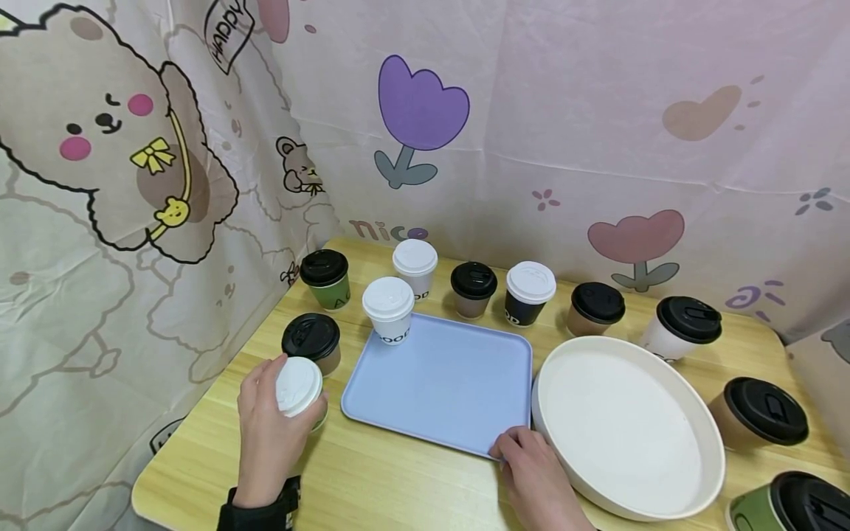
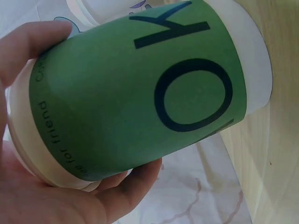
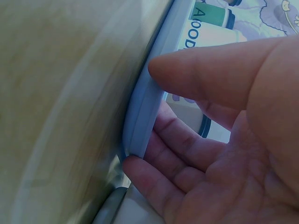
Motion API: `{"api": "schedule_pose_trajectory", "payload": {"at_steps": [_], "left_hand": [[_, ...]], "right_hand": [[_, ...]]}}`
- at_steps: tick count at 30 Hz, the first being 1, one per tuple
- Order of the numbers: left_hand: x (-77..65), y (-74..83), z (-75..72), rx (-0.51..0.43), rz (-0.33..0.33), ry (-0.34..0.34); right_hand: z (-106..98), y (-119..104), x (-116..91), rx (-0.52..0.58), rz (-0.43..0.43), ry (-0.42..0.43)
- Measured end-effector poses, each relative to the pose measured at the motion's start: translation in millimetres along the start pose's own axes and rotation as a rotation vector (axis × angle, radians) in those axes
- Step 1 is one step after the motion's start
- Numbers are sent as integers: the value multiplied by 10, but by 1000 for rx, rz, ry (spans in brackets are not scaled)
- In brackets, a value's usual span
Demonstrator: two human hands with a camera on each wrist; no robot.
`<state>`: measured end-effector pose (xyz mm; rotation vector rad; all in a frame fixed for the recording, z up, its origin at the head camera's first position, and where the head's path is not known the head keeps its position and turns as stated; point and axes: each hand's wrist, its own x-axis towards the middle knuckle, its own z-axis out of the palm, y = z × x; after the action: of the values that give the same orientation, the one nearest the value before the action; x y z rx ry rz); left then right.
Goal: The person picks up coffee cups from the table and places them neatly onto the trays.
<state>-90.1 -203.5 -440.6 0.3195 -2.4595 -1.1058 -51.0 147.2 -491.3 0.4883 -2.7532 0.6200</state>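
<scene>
My left hand [image 1: 275,420] grips a green paper cup [image 2: 140,88] with a white lid [image 1: 299,385], fingers and thumb around its lid end. Large dark letters show on the cup's side in the left wrist view. Just behind it stands a brown cup with a black lid [image 1: 311,335]. A blue rectangular tray [image 1: 445,383] lies on the table, and a white cup with a white lid [image 1: 388,306] stands at its far left corner. My right hand [image 1: 534,476] pinches the tray's near right corner, thumb and fingers on its rim [image 3: 147,102].
Right of the tray sits a large round cream tray [image 1: 631,428]. Several lidded cups line the back, among them a green one [image 1: 325,280] and a black one [image 1: 524,295]. More stand along the right edge, including a brown cup [image 1: 757,413]. A printed curtain [image 1: 531,184] hangs behind the table.
</scene>
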Motion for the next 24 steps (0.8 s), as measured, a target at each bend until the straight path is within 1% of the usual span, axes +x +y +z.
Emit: {"api": "schedule_pose_trajectory", "payload": {"at_steps": [5,10,14,19,24], "left_hand": [[-27,-35,19,-35,33,47],[-47,-31,27,-67,31,102],[-36,-11,21,-96,61,165],[-6,23,11,-147,85,235],[11,74,8,-188,111,251]], "right_hand": [[-7,-2,2,-1,-11,9],[-11,-5,4,-3,-6,5],[-14,-7,9,-9,3,-11],[-10,-5,13,-16,4,-8],[-18,-19,19,-8,27,-35]]}}
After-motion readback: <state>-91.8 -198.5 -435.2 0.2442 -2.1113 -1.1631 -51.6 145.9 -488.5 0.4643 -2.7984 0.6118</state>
